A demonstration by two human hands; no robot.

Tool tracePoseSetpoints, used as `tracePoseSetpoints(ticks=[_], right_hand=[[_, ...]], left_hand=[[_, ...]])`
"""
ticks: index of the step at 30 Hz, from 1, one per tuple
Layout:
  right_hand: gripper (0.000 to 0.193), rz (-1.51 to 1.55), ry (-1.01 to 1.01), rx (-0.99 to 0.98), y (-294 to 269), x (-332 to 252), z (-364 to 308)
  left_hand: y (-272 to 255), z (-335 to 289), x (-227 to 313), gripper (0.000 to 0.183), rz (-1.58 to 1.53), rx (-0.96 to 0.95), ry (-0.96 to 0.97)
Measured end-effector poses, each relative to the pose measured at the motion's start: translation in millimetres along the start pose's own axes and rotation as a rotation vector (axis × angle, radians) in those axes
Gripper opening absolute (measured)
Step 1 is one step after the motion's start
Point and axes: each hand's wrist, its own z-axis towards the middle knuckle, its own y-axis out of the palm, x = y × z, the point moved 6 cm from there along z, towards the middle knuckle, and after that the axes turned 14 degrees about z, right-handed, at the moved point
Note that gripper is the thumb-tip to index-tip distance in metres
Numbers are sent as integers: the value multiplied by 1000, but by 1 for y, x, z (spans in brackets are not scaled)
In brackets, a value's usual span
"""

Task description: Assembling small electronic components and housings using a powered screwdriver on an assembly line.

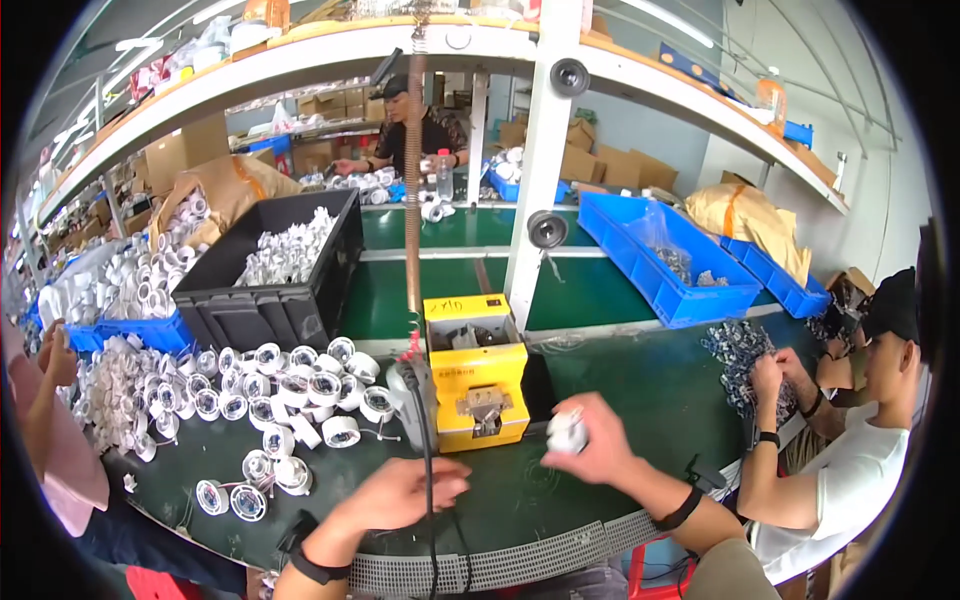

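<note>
My right hand (604,440) grips a small white round part (567,430) between thumb and fingers, above the green bench to the right of a yellow box-shaped machine (478,380). My left hand (405,493) hovers in front of that machine with nothing visible in it, fingers loosely stretched and slightly apart. A black cable (431,500) passes in front of its fingers. Just left of the machine hangs a grey power tool (408,402) below a long coiled spring (413,200). Several white round lamp-like housings (323,388) lie heaped to the left; a few sit closer to me.
A black crate (330,270) of small white parts stands behind the heap. At the far right is a blue crate (640,262) with bagged metal parts. A white post (530,220) rises behind the machine. Co-workers sit at right, left and across.
</note>
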Motion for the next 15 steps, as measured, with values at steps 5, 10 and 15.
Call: tracePoseSetpoints(ticks=[5, 10, 15], right_hand=[[70, 132, -152, -233, 69, -64, -1], [47, 481, 161, -201, 66, -37, -7], [30, 1013, 605, -207, 87, 0, -33]], left_hand=[[52, 25, -8, 53, -650, -164, 106], [36, 28, -3, 43, -544, 12, 98], [36, 23, -3, 38, -488, 115, 100]])
